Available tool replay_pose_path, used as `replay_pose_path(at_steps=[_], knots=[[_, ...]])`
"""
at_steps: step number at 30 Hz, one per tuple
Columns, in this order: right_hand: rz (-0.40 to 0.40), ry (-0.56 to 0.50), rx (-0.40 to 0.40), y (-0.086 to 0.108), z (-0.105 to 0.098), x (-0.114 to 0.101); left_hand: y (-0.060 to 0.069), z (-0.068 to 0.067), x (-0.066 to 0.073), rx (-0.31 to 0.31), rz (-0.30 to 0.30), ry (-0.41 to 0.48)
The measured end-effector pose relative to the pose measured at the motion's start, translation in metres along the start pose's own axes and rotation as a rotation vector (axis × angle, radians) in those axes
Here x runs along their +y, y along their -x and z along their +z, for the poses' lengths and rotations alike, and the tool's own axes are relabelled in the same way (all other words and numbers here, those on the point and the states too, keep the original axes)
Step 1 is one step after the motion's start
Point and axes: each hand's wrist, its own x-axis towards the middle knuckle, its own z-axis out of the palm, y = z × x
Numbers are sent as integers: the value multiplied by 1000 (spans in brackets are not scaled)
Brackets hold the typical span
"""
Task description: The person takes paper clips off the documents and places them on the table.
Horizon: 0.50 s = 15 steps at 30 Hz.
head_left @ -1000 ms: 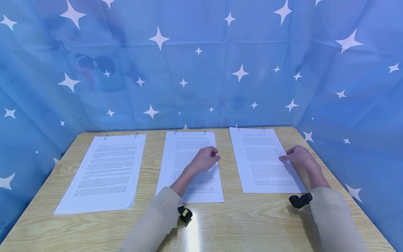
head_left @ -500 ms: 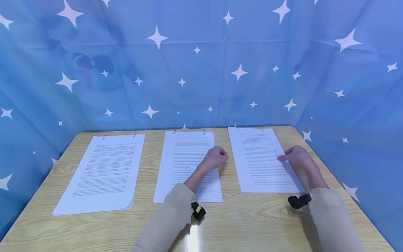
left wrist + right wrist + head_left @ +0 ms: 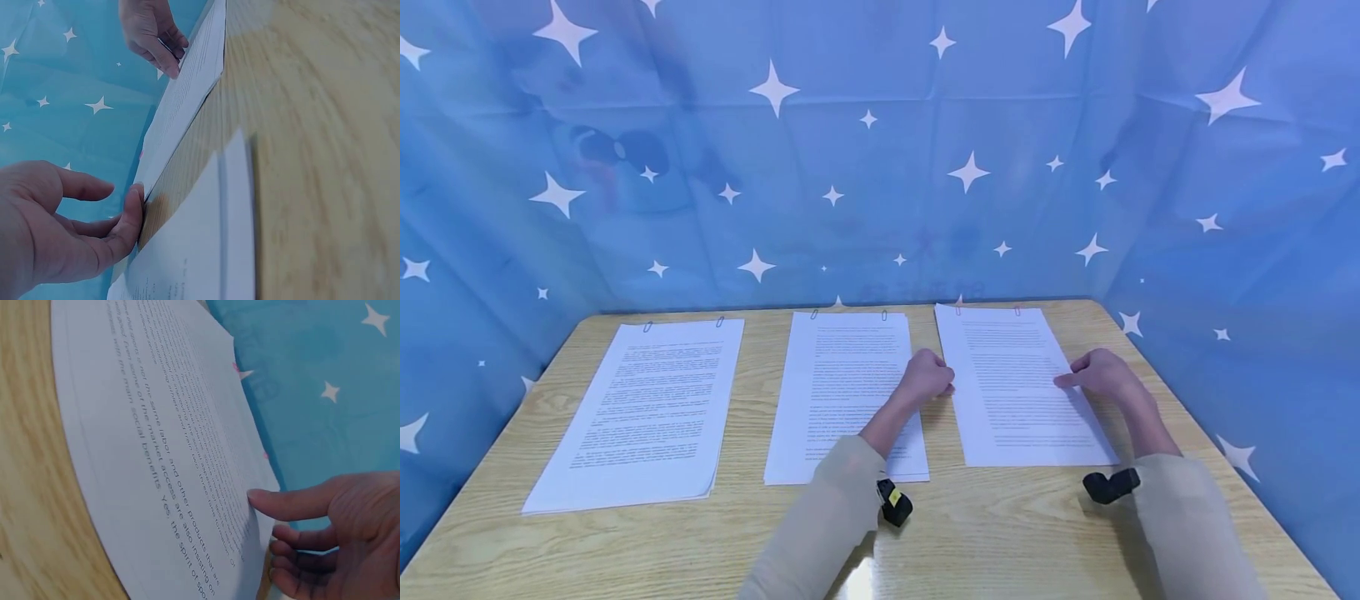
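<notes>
The right-hand stack of printed paper lies flat, with two pink paper clips on its far edge. My right hand holds this stack at its right edge. In the right wrist view the thumb lies on the top sheet and the other fingers are bent against the edge. My left hand reaches over the middle stack of printed paper. Its fingertips touch the left edge of the right-hand stack; the left wrist view shows thumb and fingers apart, with nothing between them.
A third stack of printed paper lies at the left of the wooden table. Dark paper clips sit on the far edges of the left and middle stacks. A blue curtain with white stars surrounds the table's back and sides.
My left hand has moved right, from above the middle stack to the right-hand stack's left edge. That stack has shifted slightly left and nearer, with my right hand following slightly.
</notes>
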Motion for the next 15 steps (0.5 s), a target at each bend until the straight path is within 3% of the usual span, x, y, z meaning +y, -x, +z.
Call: replay_pose_path(at_steps=[7, 15], knots=[[-38, -43, 38, -3, 0, 6, -1, 4, 2, 11, -33, -45], [-107, -47, 56, 1, 1, 9, -2, 5, 2, -7, -14, -36]])
